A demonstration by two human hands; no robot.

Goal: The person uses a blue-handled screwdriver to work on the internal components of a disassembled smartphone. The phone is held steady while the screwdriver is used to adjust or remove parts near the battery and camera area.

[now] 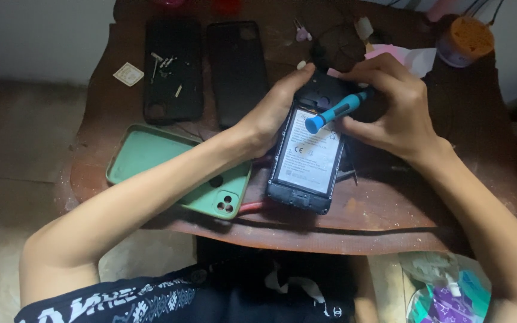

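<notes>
An opened phone [304, 161] lies on the brown wooden table [390, 209], back cover off, its white-labelled battery showing. My left hand [273, 110] grips the phone's upper left edge, thumb over the top. My right hand [393, 104] holds a small blue-handled screwdriver [335, 111] at the phone's top end; the tip is hidden by my fingers.
A green phone case [151, 158] lies left of the phone. Behind it are a black back cover with loose screws [172, 69] and a second black panel [237, 69]. A round orange-topped container [465, 39] stands at the far right. A plastic bag [450, 293] sits below the table edge.
</notes>
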